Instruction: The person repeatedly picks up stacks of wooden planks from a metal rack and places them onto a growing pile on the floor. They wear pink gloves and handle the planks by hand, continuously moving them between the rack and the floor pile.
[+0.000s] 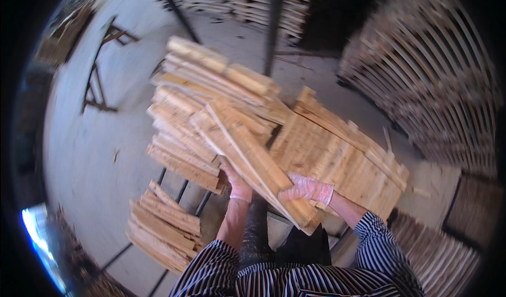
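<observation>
A few long, pale wooden boards (261, 160) lie slantwise in front of me, their near end close to my body. My left hand (237, 183), in a pinkish glove, is closed on their left edge. Further down the right side, my gloved right hand (308, 188) grips the same boards near the near end. The far ends overlap a loose pile of wooden boards (179, 120) just beyond. To the right of my right hand is a flat layer of boards (327, 152) laid side by side. The undersides of the held boards and some fingertips are hidden.
A smaller board stack (163, 226) sits at the lower left on dark metal bars (182, 191). Tall stacks of slats (421, 81) stand at the right. A dark post (274, 28) rises behind the pile, and a trestle-like frame (97, 70) stands on the floor at far left.
</observation>
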Demonstrator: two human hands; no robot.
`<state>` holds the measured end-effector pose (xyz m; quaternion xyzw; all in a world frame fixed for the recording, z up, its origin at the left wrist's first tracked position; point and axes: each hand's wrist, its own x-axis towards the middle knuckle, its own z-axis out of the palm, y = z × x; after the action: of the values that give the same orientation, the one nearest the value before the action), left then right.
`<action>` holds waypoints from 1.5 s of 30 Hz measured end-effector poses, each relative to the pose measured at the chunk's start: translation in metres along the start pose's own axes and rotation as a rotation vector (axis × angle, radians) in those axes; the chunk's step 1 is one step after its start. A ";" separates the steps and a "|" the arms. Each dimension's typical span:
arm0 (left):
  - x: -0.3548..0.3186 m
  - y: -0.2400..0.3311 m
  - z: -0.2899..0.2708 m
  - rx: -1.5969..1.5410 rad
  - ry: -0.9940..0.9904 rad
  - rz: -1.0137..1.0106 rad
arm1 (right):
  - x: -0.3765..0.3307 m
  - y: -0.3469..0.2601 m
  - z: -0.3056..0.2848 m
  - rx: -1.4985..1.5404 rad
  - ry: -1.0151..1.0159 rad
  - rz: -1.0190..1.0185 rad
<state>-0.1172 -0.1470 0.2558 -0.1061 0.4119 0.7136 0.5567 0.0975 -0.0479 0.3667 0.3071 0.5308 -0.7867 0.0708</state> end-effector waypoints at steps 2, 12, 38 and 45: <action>0.013 -0.038 0.022 -0.134 -0.085 -0.035 | -0.043 0.019 -0.010 -0.071 0.084 -0.088; -0.036 -0.140 0.121 0.415 -0.426 -0.123 | -0.148 -0.011 -0.074 -0.431 0.657 -0.118; 0.035 -0.305 0.208 1.685 0.067 -0.082 | -0.140 0.294 -0.147 0.348 1.577 0.203; 0.151 -0.322 0.083 1.967 0.101 0.227 | -0.070 0.371 -0.166 -0.124 1.643 0.651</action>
<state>0.1378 0.0311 0.0654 0.4128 0.8519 0.0978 0.3070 0.3836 -0.0752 0.0705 0.9065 0.3418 -0.2282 -0.0962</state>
